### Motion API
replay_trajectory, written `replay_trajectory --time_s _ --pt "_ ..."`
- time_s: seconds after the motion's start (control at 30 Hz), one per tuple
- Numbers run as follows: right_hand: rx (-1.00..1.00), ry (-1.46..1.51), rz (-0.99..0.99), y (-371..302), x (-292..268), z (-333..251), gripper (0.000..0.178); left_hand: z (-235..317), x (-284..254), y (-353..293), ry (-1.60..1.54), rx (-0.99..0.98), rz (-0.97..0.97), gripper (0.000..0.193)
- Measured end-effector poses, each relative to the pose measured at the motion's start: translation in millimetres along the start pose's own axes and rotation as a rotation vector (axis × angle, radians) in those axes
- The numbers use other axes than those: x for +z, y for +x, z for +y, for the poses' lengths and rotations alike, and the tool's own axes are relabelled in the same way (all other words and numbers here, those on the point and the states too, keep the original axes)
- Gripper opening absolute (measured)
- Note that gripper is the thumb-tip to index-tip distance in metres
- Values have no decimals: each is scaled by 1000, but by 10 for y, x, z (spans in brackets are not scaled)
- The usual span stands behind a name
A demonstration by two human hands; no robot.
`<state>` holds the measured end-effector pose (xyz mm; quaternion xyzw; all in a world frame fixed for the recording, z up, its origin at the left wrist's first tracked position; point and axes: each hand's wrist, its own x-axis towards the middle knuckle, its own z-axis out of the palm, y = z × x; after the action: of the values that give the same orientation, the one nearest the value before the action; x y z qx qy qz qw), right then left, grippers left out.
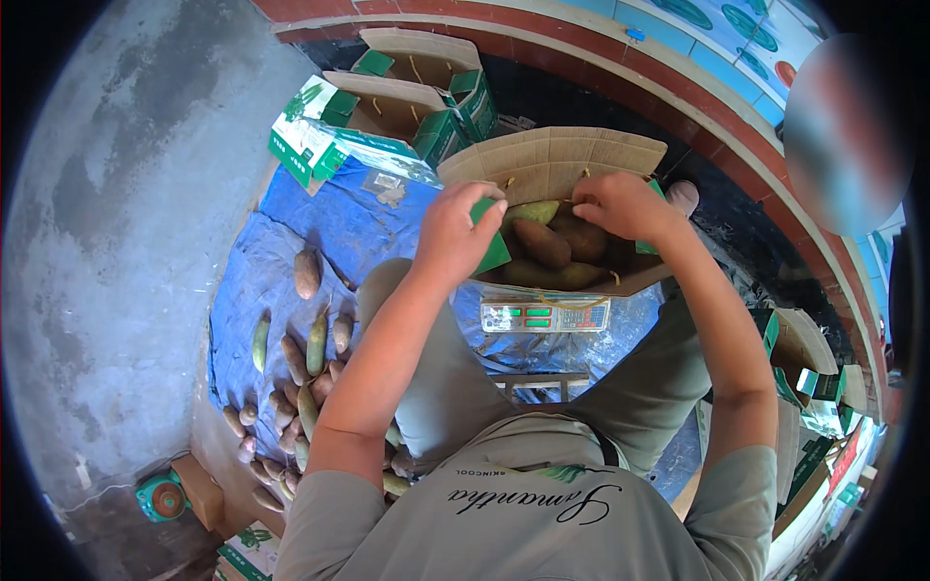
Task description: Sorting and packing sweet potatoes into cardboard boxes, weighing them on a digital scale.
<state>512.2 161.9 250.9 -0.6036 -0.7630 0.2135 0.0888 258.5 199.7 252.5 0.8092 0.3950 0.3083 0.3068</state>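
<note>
An open cardboard box stands in front of me, with brown, potato-like tubers and a long green radish inside. At the box's left end, my left hand is closed around the edge of a green side flap. Over the right part of the opening hovers my right hand, its fingers curled together near the cord on the raised lid. What these fingers hold, if anything, is hidden. Below the box's near side shows a digital scale with lit green displays.
On the left, a blue tarp carries several loose tubers and green radishes. More open green-and-white boxes stand at the back left, others at the right. A low brick-edged ledge curves behind.
</note>
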Motion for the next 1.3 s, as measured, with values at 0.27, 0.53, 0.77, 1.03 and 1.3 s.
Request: replay_trajectory --time_s 0.27,0.53,0.77,1.03,1.3 --pt "59 -294 -605 820 678 60 45 32 -78 2 -37 30 70 19" --pt "146 -338 -794 845 1041 -74 77 -13 -188 -41 -96 29 107 16" --pt "-85 -422 -591 741 1388 -13 46 -18 -203 -31 -110 49 127 15" --pt "96 -283 -410 496 495 11 36 -22 -194 -9 -111 36 112 15" --pt "113 -70 -70 -455 -5 -15 24 -56 -142 23 -130 31 127 22"
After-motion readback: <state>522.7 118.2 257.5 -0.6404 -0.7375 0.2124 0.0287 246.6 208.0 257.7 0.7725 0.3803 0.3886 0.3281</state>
